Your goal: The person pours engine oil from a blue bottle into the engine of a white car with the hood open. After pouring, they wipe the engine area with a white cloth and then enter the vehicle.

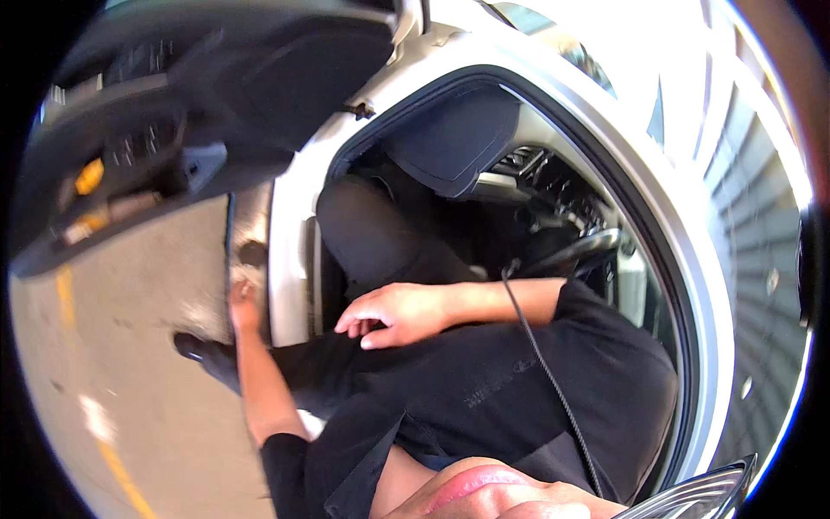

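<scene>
My left hand (245, 304) reaches down beside the white door sill (288, 251), outside the car. Its fingers are smeared by motion. Just past them are a pale tan patch and a small dark round thing (252, 253); whether I hold either cannot be told. My right hand (399, 313) hangs in front of my black shirt, near my thigh. Its fingers are loosely bent, the thumb stands apart, and nothing shows in it.
The open car door (199, 112) with its dark inner panel spans the upper left. A dark seat (458, 138) and a steering wheel (575, 253) show inside the door frame. My black shoe (190, 347) is over the concrete floor (130, 346). A black cord (553, 381) crosses my chest.
</scene>
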Demonstrator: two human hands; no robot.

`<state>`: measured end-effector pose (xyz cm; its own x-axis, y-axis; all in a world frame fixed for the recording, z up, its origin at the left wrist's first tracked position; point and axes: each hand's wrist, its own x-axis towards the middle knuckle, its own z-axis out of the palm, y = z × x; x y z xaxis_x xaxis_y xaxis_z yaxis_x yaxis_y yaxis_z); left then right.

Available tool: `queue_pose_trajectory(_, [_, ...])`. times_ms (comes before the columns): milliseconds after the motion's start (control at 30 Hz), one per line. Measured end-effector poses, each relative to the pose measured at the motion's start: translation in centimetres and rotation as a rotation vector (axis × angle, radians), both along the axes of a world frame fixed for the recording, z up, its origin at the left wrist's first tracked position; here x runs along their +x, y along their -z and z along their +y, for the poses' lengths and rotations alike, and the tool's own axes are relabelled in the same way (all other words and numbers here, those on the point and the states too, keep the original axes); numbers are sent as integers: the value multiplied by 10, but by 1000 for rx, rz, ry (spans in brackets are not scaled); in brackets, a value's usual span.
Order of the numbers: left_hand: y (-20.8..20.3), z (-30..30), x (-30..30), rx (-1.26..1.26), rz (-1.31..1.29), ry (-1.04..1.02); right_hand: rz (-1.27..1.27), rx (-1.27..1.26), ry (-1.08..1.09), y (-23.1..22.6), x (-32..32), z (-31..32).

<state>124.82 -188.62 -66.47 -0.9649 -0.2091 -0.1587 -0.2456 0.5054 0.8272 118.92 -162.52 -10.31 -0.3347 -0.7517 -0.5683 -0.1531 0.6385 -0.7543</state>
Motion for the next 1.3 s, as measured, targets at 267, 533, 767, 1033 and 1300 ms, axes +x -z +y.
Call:
queue_pose_trajectory(267, [-7, 23, 101, -683, -36, 136, -178, -173, -160, -4, 64, 135])
queue_pose_trajectory(533, [-119, 67, 112, -245, 38, -318, 113, -288, -164, 9, 153, 251])
queue_pose_trajectory(767, [-194, 63, 76, 5, -301, -119, 117, -306, -46, -5, 237, 367])
queue_pose_trajectory(1033, [-297, 133, 56, -218, -26, 134, -171, -83, 42, -31, 322, 529])
queue_pose_trajectory(1300, [-293, 164, 70, -499, -31, 269, 335, 786, -120, -30, 288, 628])
